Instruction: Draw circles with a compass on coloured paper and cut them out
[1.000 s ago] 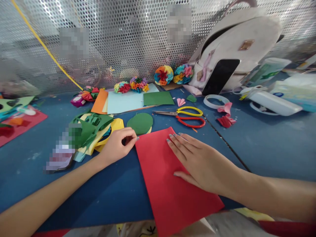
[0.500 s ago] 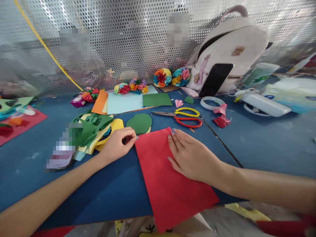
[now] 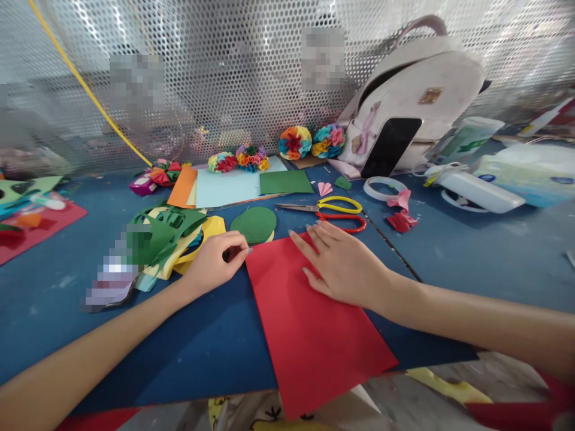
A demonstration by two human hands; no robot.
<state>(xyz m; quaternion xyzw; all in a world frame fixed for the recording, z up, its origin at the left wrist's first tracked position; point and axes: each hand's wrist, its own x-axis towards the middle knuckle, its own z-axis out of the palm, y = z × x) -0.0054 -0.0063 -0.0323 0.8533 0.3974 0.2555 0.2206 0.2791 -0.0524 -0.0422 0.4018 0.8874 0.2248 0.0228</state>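
A sheet of red paper (image 3: pixel 309 341) lies on the blue table, its near corner reaching past the front edge. At its far left corner, my left hand (image 3: pixel 215 260) is closed in a pinch, thumb and forefinger together on the paper. My right hand (image 3: pixel 344 263) rests flat over the far right part of the sheet, fingers spread and holding nothing. Just beyond the paper are green paper circles (image 3: pixel 254 224), with a yellowish one partly showing underneath. Behind my right hand lie scissors (image 3: pixel 321 207) with one yellow and one red handle, blades pointing left.
Green and yellow paper scraps (image 3: pixel 168 233) pile up left of my left hand. At the back are light blue paper (image 3: pixel 229 185), a green rectangle (image 3: pixel 285 182) and colourful paper flowers (image 3: pixel 295 142). A backpack (image 3: pixel 431 78) with a phone (image 3: pixel 392 146) stands against the perforated metal screen.
My right hand has slid slightly left and away from me across the red paper, with its fingers spread wider. My left hand has stayed at the corner.
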